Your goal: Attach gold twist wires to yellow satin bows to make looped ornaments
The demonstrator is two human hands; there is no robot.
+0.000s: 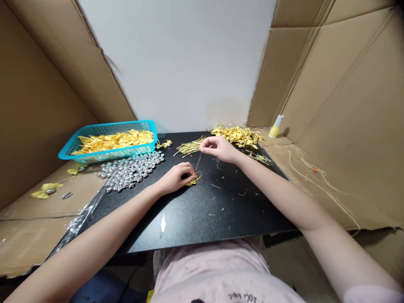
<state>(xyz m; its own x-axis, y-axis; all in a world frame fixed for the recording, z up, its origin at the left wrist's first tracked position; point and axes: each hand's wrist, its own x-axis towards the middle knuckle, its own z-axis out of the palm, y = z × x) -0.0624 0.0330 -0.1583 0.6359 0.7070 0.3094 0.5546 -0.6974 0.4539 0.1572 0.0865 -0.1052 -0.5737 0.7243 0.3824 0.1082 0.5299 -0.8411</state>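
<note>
My left hand rests on the black tabletop with its fingers pinched on a small yellow ribbon bow. My right hand is raised a little behind it, fingers closed on a thin gold cord that runs down to the bow. A bundle of cut gold cords lies just left of my right hand. Finished yellow bows are heaped behind it.
A turquoise basket of yellow ribbon pieces stands at the back left, with a pile of silver beads in front of it. A yellow thread spool stands at the right. Cardboard walls enclose both sides. Loose bows lie at left.
</note>
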